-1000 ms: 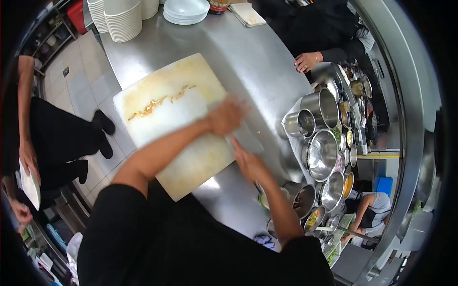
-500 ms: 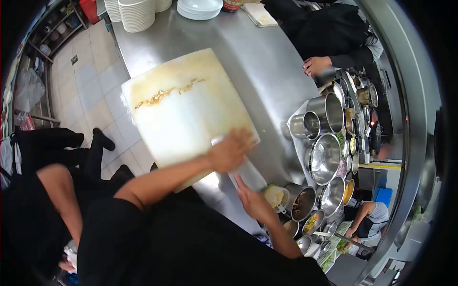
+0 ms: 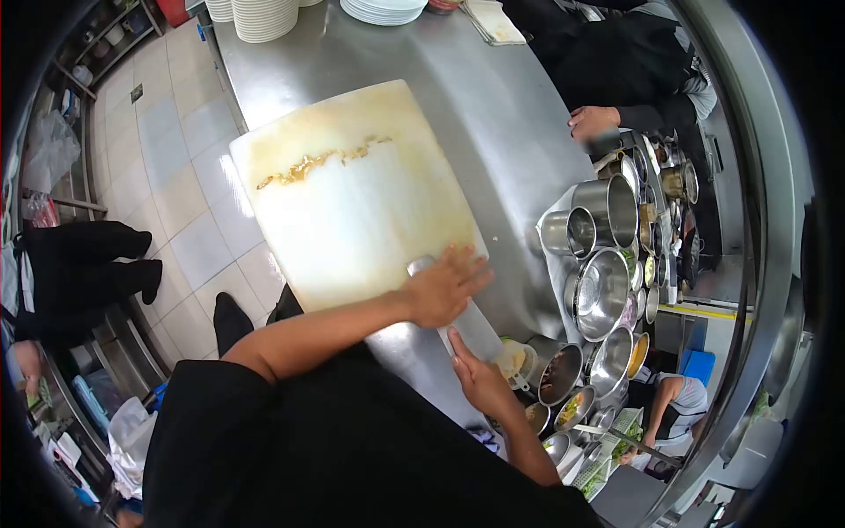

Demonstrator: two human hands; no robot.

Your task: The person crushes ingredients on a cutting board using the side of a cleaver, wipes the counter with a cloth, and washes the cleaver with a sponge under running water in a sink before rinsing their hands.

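Spread wide, the left hand (image 3: 447,289) is laid over a broad metal blade (image 3: 480,337), whose near end is held by the right hand (image 3: 482,384). The blade is placed across the near right part of a smeared white board (image 3: 352,220), on a steel counter (image 3: 488,114) bordered at left by tiled floor (image 3: 201,255). A forearm seen earlier beside the wearer's left shoulder is gone. One board, one blade and one plate stack (image 3: 384,11) are counted.
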